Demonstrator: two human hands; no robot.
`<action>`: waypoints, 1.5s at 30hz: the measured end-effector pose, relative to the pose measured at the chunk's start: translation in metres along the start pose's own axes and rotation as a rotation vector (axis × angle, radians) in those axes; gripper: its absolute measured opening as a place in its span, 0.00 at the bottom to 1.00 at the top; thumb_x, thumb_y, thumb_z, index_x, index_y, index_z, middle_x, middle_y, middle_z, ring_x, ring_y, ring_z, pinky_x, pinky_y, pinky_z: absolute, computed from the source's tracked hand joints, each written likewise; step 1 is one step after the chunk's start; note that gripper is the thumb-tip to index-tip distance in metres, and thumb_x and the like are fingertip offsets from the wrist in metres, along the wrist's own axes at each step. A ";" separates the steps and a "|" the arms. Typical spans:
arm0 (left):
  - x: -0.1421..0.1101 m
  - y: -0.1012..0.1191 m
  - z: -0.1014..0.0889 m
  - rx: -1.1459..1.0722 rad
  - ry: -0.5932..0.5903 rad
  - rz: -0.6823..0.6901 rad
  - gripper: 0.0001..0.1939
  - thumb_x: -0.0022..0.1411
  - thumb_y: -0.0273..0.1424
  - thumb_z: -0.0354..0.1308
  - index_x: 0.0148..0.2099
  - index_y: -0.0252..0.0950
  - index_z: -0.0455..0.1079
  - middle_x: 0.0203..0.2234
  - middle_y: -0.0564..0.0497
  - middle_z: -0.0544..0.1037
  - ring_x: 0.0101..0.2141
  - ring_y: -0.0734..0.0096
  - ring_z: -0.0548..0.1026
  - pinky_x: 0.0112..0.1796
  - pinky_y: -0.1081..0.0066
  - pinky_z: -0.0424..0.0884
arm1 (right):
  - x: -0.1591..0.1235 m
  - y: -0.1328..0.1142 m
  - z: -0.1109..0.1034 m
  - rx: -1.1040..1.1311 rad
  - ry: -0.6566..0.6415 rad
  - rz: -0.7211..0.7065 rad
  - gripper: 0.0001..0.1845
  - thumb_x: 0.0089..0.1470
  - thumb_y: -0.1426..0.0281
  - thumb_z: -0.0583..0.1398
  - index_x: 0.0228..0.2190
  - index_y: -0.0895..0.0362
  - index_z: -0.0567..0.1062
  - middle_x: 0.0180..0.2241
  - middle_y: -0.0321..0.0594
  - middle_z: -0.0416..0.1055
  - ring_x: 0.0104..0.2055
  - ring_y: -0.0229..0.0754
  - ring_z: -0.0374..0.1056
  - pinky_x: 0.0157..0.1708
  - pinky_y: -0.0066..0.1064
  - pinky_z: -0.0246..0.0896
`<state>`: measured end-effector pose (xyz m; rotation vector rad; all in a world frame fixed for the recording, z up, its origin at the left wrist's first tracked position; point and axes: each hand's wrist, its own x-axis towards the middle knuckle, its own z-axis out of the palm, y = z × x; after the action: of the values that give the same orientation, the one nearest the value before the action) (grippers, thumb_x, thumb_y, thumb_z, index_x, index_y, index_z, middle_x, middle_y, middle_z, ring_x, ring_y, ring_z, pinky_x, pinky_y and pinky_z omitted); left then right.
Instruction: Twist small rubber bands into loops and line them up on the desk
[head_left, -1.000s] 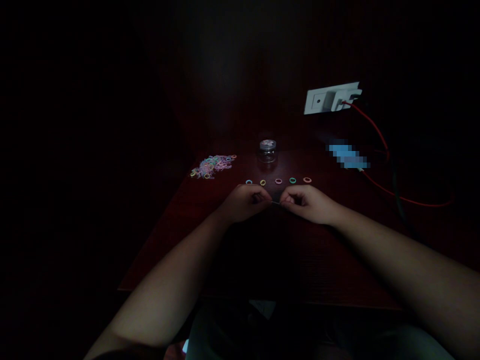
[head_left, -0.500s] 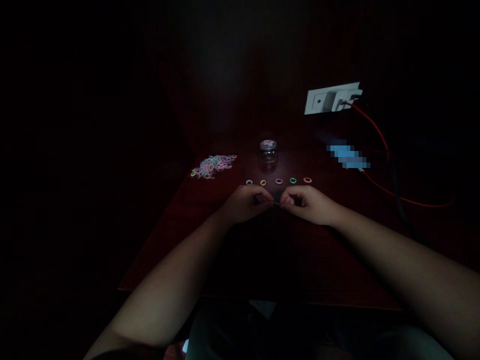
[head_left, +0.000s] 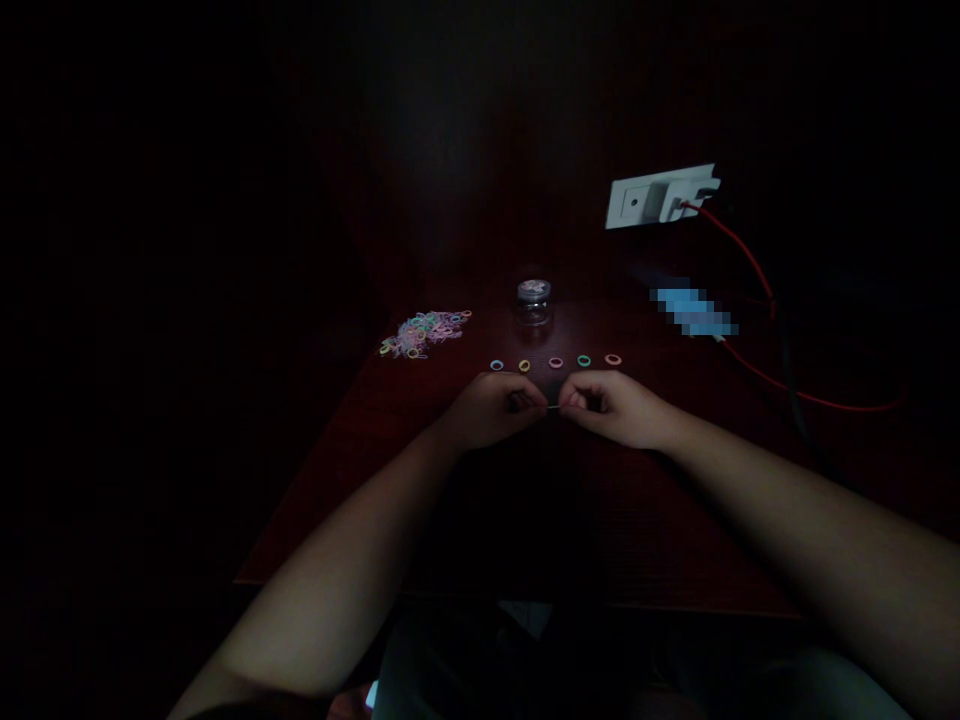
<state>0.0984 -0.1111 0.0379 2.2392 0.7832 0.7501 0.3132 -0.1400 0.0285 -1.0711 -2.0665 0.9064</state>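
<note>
My left hand (head_left: 501,408) and my right hand (head_left: 609,408) meet above the middle of the table, both pinched. Between their fingertips runs a thin pale strand, a small elastic hair band (head_left: 553,407), pulled straight; the fingers hide its ends. Just beyond the hands lies a row of several small hair bands: a blue one (head_left: 496,366), a yellow one (head_left: 524,366), a pink one (head_left: 556,363), a green one (head_left: 583,361) and an orange one (head_left: 613,359). A loose pile of pastel hair bands (head_left: 426,334) sits to the left.
Behind the row stands a clear lidded jar (head_left: 533,303). At right, a blurred-out blue object (head_left: 691,311) lies joined to a red cable (head_left: 780,392), which runs from a plug in the wall socket (head_left: 634,203). The dark red table's (head_left: 330,500) left edge slants towards me.
The strand between my fingertips now looks straighter and more level. Both hands hold nearly the same place; the whole view has shifted very slightly.
</note>
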 end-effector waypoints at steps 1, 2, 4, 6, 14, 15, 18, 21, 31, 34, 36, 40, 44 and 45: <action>0.000 0.000 0.000 0.004 -0.008 -0.002 0.04 0.56 0.28 0.61 0.35 0.33 0.75 0.27 0.51 0.78 0.27 0.77 0.73 0.29 0.75 0.69 | 0.000 0.000 0.000 0.004 0.004 0.002 0.09 0.53 0.65 0.59 0.28 0.59 0.71 0.21 0.33 0.62 0.23 0.33 0.56 0.22 0.26 0.51; 0.000 0.000 0.000 0.008 -0.018 -0.007 0.04 0.56 0.28 0.61 0.35 0.33 0.75 0.27 0.51 0.78 0.27 0.77 0.73 0.30 0.75 0.69 | 0.000 -0.001 0.000 0.007 0.007 0.002 0.09 0.53 0.65 0.59 0.28 0.59 0.70 0.21 0.33 0.62 0.23 0.33 0.56 0.22 0.26 0.51; 0.000 -0.001 0.000 0.011 -0.039 -0.022 0.05 0.56 0.28 0.60 0.35 0.33 0.75 0.27 0.51 0.78 0.27 0.76 0.73 0.29 0.75 0.69 | -0.001 -0.001 0.000 0.008 0.010 0.001 0.08 0.53 0.66 0.59 0.27 0.59 0.70 0.21 0.32 0.61 0.23 0.32 0.55 0.22 0.26 0.50; 0.000 0.000 -0.001 0.014 -0.055 -0.026 0.05 0.56 0.29 0.60 0.35 0.33 0.74 0.27 0.51 0.77 0.27 0.76 0.73 0.29 0.75 0.68 | -0.001 0.000 0.000 0.003 0.005 0.001 0.08 0.52 0.66 0.58 0.27 0.59 0.69 0.21 0.32 0.60 0.23 0.32 0.54 0.21 0.25 0.50; -0.001 -0.001 -0.001 0.001 -0.044 -0.022 0.05 0.57 0.29 0.59 0.35 0.33 0.74 0.26 0.52 0.76 0.26 0.77 0.71 0.28 0.76 0.67 | -0.002 -0.001 0.001 -0.039 -0.023 -0.002 0.06 0.52 0.68 0.58 0.27 0.58 0.69 0.22 0.32 0.61 0.23 0.32 0.55 0.22 0.26 0.51; -0.001 -0.001 -0.001 0.002 -0.043 -0.026 0.05 0.57 0.29 0.59 0.35 0.33 0.74 0.26 0.52 0.76 0.26 0.77 0.71 0.28 0.76 0.67 | -0.002 -0.001 0.001 -0.041 -0.024 -0.001 0.06 0.52 0.68 0.58 0.27 0.58 0.69 0.22 0.32 0.61 0.23 0.32 0.55 0.22 0.26 0.51; -0.001 -0.002 -0.001 0.009 -0.052 -0.020 0.05 0.57 0.29 0.59 0.35 0.33 0.74 0.27 0.52 0.76 0.27 0.77 0.72 0.29 0.76 0.67 | -0.001 -0.002 0.001 -0.027 -0.015 0.001 0.07 0.52 0.67 0.58 0.27 0.58 0.69 0.21 0.32 0.61 0.23 0.32 0.55 0.22 0.26 0.50; -0.001 -0.002 -0.001 0.017 -0.063 -0.011 0.05 0.57 0.28 0.59 0.35 0.33 0.73 0.28 0.52 0.76 0.28 0.76 0.72 0.30 0.75 0.68 | -0.001 -0.003 0.001 -0.004 0.007 -0.011 0.07 0.52 0.66 0.58 0.28 0.58 0.69 0.21 0.32 0.61 0.23 0.32 0.55 0.22 0.26 0.51; 0.000 0.000 -0.002 0.019 -0.070 -0.026 0.04 0.57 0.28 0.58 0.35 0.33 0.73 0.27 0.52 0.75 0.27 0.77 0.71 0.29 0.75 0.67 | -0.001 -0.005 0.001 0.003 0.034 -0.018 0.07 0.53 0.67 0.58 0.28 0.59 0.69 0.22 0.32 0.61 0.23 0.33 0.55 0.22 0.26 0.51; -0.001 -0.002 -0.001 0.016 -0.079 -0.012 0.04 0.57 0.28 0.58 0.35 0.33 0.73 0.27 0.52 0.75 0.27 0.77 0.71 0.29 0.75 0.67 | -0.001 -0.005 0.001 0.000 0.025 -0.012 0.07 0.53 0.67 0.58 0.28 0.59 0.69 0.21 0.32 0.61 0.23 0.32 0.55 0.22 0.25 0.51; -0.001 -0.002 -0.001 0.010 -0.082 -0.011 0.05 0.57 0.29 0.58 0.35 0.33 0.73 0.27 0.52 0.75 0.27 0.77 0.71 0.29 0.75 0.67 | -0.002 -0.004 0.000 -0.004 0.021 -0.013 0.07 0.53 0.67 0.58 0.28 0.59 0.69 0.21 0.32 0.61 0.23 0.32 0.54 0.21 0.25 0.50; -0.002 0.000 -0.001 -0.001 -0.076 -0.017 0.07 0.57 0.31 0.59 0.37 0.33 0.73 0.27 0.52 0.76 0.27 0.77 0.71 0.29 0.75 0.67 | -0.002 -0.004 0.000 -0.007 0.021 -0.011 0.07 0.53 0.67 0.58 0.28 0.59 0.69 0.21 0.32 0.61 0.23 0.32 0.55 0.22 0.26 0.51; -0.002 0.003 -0.001 -0.006 -0.077 -0.035 0.09 0.57 0.34 0.60 0.37 0.33 0.73 0.28 0.51 0.76 0.28 0.76 0.71 0.29 0.75 0.67 | -0.002 -0.003 0.000 -0.012 0.024 -0.007 0.07 0.53 0.67 0.58 0.27 0.58 0.69 0.22 0.32 0.61 0.23 0.33 0.55 0.22 0.26 0.51; -0.002 0.003 -0.001 -0.001 -0.072 -0.036 0.09 0.57 0.34 0.60 0.37 0.33 0.74 0.28 0.51 0.76 0.28 0.76 0.71 0.29 0.75 0.67 | -0.002 -0.002 0.000 -0.013 0.025 -0.008 0.07 0.53 0.66 0.58 0.28 0.58 0.69 0.22 0.32 0.61 0.23 0.33 0.55 0.22 0.26 0.51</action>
<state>0.0979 -0.1139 0.0400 2.2324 0.7851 0.6489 0.3128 -0.1427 0.0297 -1.0746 -2.0578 0.8725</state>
